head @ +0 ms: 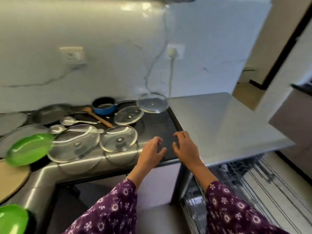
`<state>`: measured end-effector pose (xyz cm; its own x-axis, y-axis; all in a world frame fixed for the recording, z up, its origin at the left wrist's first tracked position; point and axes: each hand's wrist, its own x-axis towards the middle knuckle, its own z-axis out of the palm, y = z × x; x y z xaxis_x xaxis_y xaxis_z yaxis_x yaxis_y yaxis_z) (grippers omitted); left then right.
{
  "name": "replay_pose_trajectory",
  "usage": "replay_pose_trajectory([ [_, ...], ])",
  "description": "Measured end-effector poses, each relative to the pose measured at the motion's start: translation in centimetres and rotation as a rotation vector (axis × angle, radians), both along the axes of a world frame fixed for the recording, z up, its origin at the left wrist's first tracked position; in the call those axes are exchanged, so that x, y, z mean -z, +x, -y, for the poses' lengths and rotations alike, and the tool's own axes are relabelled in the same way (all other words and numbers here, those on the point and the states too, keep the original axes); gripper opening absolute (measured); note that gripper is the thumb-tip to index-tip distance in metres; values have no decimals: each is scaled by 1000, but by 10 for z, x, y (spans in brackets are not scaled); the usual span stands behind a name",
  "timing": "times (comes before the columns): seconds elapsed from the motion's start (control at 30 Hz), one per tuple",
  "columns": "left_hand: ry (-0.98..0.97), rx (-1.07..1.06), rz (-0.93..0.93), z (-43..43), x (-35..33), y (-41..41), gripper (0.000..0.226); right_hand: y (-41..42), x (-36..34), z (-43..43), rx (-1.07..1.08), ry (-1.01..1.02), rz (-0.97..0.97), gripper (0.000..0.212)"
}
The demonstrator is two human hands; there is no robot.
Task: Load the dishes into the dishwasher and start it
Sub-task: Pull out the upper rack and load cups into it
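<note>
**Worktop and open dishwasher, read left to right.** At the far left we see a lower green plate in the frame's corner. An upper green plate lies with its rim meeting a large glass lid. Behind these, a dark frying pan and two metal spoons lie on the black cooktop.

Toward the centre we find a wooden spoon, a blue saucepan and three smaller glass lids (the farthest lies by the wall). The left hand and right hand hover side by side over the cooktop's bare front corner. Their fingers are spread and loosely curled, holding nothing; we cannot tell whether they touch the surface.

At right a steel counter adjoins the cooktop. Beneath it the dishwasher stands open, its wire rack visible but blurred.
</note>
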<state>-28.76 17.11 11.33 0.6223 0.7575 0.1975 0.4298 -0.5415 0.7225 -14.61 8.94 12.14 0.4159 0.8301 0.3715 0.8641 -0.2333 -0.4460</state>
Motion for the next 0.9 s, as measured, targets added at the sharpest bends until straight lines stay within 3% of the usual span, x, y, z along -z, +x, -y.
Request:
replay_pose_trajectory([
  [0.27, -5, -371, 15, -98, -20, -173, 34, -127, -33, -129, -350, -36, 40, 33],
  [0.47, -76, -685, 18, -172, -14, -321, 37, -235, -26, -227, -606, -61, 12, 14],
  [0.67, -158, -969, -28, -220, -1, -456, 41, -332, 3, -297, -768, -169, 23, 10],
  [0.9, -265, -1348, -138, -245, 24, -573, 67, -413, 42, -344, -888, -290, -36, 12],
])
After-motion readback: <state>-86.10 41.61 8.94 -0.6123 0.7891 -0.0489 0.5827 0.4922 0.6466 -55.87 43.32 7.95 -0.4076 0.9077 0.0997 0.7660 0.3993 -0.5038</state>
